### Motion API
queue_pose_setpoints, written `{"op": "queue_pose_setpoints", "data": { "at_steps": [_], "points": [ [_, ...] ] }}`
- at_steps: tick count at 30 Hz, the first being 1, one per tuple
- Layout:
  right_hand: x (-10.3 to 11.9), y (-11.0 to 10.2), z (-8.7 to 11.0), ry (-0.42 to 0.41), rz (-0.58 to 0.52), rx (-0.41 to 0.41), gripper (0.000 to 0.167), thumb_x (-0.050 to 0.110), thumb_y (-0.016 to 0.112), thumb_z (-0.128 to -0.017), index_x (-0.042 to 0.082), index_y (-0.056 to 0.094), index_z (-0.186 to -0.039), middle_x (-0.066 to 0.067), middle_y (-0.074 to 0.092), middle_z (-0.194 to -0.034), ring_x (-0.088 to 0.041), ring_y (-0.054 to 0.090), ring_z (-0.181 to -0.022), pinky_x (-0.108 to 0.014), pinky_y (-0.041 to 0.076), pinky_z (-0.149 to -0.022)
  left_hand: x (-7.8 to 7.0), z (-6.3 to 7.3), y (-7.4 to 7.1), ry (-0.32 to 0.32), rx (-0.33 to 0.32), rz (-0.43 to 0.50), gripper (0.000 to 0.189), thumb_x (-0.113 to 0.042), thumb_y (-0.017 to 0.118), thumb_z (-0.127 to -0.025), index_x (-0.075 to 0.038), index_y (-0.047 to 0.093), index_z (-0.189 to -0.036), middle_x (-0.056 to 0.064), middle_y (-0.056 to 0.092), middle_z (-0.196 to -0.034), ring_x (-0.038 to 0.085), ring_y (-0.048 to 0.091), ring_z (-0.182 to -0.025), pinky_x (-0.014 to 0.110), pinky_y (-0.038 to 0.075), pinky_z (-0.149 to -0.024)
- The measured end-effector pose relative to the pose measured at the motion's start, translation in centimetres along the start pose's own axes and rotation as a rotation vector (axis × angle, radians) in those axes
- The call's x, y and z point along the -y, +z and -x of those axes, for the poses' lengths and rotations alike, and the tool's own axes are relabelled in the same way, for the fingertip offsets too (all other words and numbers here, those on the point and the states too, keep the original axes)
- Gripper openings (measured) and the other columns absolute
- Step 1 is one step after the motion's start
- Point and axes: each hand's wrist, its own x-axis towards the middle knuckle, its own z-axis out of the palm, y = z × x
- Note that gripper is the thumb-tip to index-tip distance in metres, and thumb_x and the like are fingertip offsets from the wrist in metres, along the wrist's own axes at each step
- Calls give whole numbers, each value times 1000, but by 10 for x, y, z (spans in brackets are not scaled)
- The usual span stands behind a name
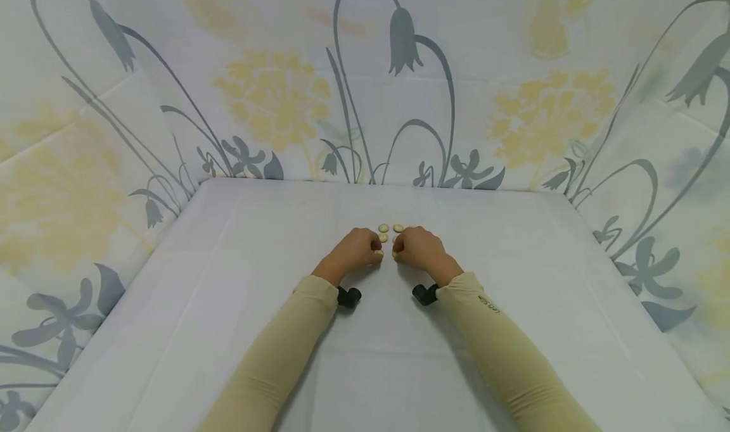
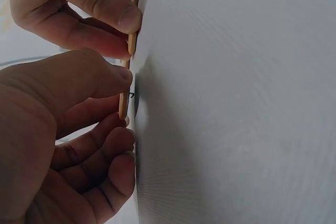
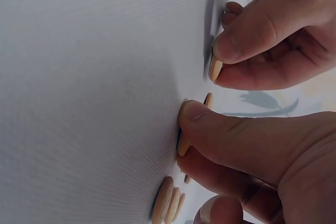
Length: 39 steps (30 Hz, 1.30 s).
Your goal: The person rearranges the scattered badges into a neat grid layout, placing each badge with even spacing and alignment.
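Note:
My left hand [image 1: 355,249] pinches a small round wooden disc [image 2: 124,106] between thumb and forefinger, its other fingers curled in the left wrist view. The disc stands close over the white tabletop. Beside it, my right hand [image 1: 421,249] pinches another wooden disc [image 3: 184,144] the same way, also right at the cloth. A narrow gap separates the two hands. Just beyond them lie wooden discs in two short columns, among them a back left disc [image 1: 383,228] and a back right disc [image 1: 398,228]. My right fingers partly hide a nearer one.
In the right wrist view, several flat discs [image 3: 163,201] lie in a row near my right hand. White cloth [image 1: 365,368] covers the table. Floral-patterned fabric [image 1: 365,102] rises behind and at both sides. Black wrist cameras [image 1: 349,297] sit at both cuffs.

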Motion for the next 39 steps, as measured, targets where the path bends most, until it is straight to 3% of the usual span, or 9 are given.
{"op": "queue_pose_setpoints", "data": {
  "at_steps": [5,22,39],
  "points": [
    [1,2,-2,-4,-1,-9,12,22,73,-84,16,76,-94,0,72,-96,-16,62,-82,-36,51,-72,1,-2,-1,-9,-6,-6,19,-16,69,-85,-3,72,-98,8,70,-98,18,60,-85,33,50,-81],
    [9,4,3,-21,9,-33,16,22,73,-85,16,75,-99,-2,71,-102,-19,63,-88,-40,52,-76,4,-2,0,21,-29,-7,15,-14,69,-84,-3,72,-94,7,70,-93,16,57,-78,28,48,-75],
    [7,8,4,-31,57,-38,17,23,61,-90,18,75,-98,0,70,-91,-17,58,-75,-36,47,-64,3,4,4,9,-60,12,15,-14,68,-84,-5,72,-94,5,68,-90,15,55,-76,27,46,-71]
  ]
}}
